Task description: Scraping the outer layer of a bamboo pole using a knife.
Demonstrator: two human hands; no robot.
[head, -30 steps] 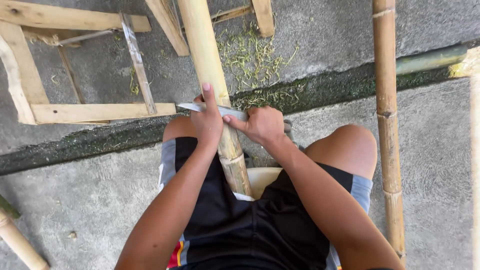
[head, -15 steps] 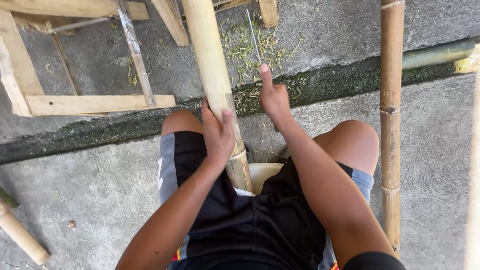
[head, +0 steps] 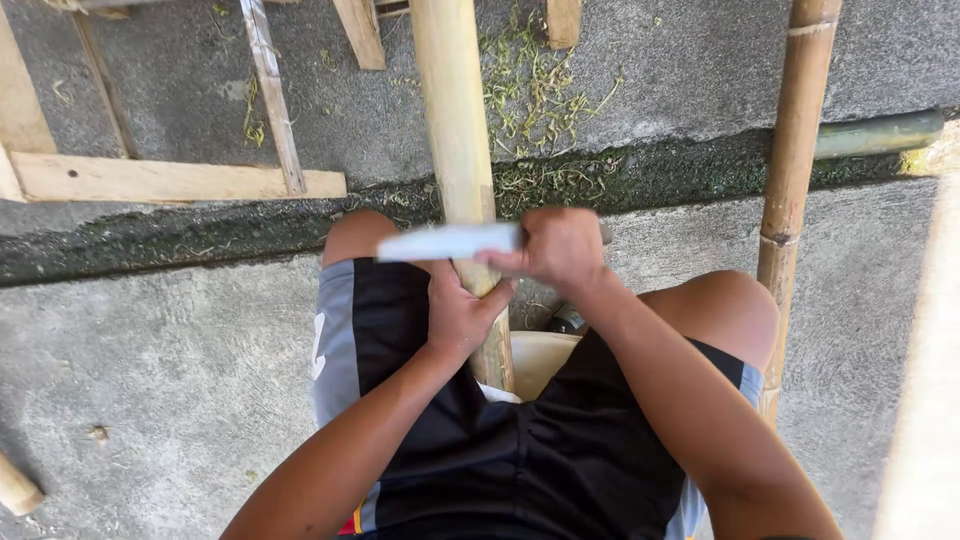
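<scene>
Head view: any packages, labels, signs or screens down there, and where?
None in view: no package, sign or screen.
Only marking: a white printed mark on the grey side panel of the black shorts, over the person's left thigh; not legible.
Nearby: left hand grips the pale bamboo pole; right hand holds a pale flat blade across it.

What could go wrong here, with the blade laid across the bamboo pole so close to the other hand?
1. The right hand holds the blade crosswise on the bamboo pole, right above the left hand gripping it; a slip toward the body could cut those fingers.
2. The pole runs between bare knees, so a glancing blade could reach a thigh.
3. The round pole seems steadied only by one hand and the legs; it may roll.
</scene>
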